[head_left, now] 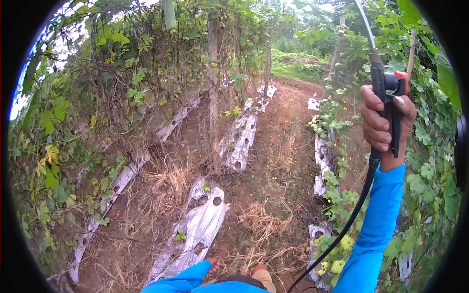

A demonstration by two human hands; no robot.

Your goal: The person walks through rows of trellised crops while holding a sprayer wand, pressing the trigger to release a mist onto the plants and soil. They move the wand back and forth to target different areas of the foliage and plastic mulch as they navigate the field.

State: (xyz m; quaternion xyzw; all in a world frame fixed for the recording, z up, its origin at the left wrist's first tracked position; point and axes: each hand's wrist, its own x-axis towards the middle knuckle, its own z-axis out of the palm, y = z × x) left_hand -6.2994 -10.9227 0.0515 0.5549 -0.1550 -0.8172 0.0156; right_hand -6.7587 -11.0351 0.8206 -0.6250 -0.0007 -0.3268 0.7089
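My right hand is raised at the right, its fingers wrapped around the black handle of a spray wand. A red-and-black lever sits at the top of the handle, with the thumb beside it. The metal tube runs up out of view. From the handle's lower end a black hose hangs down past my blue sleeve to the bottom edge. My left arm is low at the bottom, where a small bit of my left hand shows at the sleeve end; its fingers are too small to make out.
Silvery plastic mulch strips with round holes lie along the soil rows. Dry straw covers parts of the path. A wooden post stands amid climbing vines. Leafy vines crowd the right side, and a pale gourd hangs at the top.
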